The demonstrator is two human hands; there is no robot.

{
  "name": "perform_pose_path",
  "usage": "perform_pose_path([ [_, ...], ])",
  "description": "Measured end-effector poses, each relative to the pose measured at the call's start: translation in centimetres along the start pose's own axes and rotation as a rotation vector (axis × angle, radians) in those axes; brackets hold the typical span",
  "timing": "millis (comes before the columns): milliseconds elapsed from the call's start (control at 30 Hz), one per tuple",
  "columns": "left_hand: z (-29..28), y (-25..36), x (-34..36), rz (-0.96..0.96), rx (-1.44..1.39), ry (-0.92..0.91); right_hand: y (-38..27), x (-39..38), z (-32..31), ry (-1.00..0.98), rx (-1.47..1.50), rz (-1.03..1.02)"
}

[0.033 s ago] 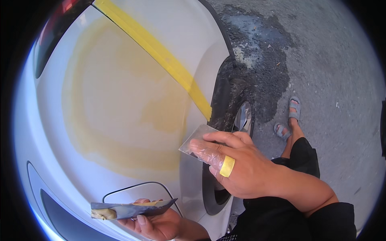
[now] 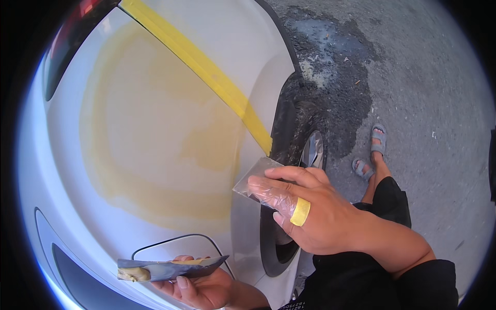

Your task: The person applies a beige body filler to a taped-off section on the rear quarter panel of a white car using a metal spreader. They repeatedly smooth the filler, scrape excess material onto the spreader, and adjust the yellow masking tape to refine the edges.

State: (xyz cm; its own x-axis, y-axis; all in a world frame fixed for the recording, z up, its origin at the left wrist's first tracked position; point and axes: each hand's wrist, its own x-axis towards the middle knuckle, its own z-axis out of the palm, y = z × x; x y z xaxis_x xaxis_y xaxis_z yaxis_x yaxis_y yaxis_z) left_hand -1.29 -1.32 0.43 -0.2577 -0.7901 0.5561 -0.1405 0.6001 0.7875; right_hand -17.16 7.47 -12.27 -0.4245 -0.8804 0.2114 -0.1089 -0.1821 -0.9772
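Grey asphalt in daylight lies beside the white car I am working at, the whole scene bending toward the dark rim of my view. Closest to me, my black sleeve ends near the elbow of my right arm. My left grip is clamped on a dark grey board, thumb in front and fingers behind. Beige paste sits in a lump at the board's left end, and more shows along its upper edge. My right grip is closed on a clear spreader, a thin sheet whose free corner points toward the car. Clear film wraps the finger lying along it, and a yellow band circles that finger near the knuckle. I cannot tell whether the spreader touches the bodywork.

Just past the board, partly hidden by it, is a rounded flap set into the car's side. Beyond that spreads a broad yellowish patch, paler in the middle and stronger around its border. A strip of yellow tape runs slantwise along its upper right side, down to the wheel arch. Past my right grip are the wheel and two feet in grey sandals. Farther off, a dark wet stain spreads over the ground, and a red lamp shows at the car's top left.
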Motion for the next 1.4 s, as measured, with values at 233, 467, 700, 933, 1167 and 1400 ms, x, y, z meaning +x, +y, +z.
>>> perform_pose_path([
  [233,-0.9,0.4,-0.1,-0.231,-0.281,-0.217,-1.2,-1.1,-0.5,-0.077,0.515,-0.134],
  [467,-1.9,0.8,-0.5,-0.284,-0.127,-0.198,-4.0,-1.3,1.4,-0.161,0.751,-0.384],
  [700,-0.1,1.6,0.2,-0.198,-0.318,-0.248,-1.4,-3.0,1.2,-0.016,0.193,-0.215],
  [933,0.5,1.3,-0.8,-0.130,-0.260,-0.098,-3.2,-1.9,-1.1,0.119,-0.080,-0.138],
  [1167,1.2,1.8,-0.8,-0.134,-0.315,-0.064,-6.3,-1.0,-0.3,0.061,-0.284,-0.323],
  [1400,0.6,1.4,-1.3,-0.085,-0.257,-0.062,-6.6,-1.2,1.1,0.070,-0.375,-0.374],
])
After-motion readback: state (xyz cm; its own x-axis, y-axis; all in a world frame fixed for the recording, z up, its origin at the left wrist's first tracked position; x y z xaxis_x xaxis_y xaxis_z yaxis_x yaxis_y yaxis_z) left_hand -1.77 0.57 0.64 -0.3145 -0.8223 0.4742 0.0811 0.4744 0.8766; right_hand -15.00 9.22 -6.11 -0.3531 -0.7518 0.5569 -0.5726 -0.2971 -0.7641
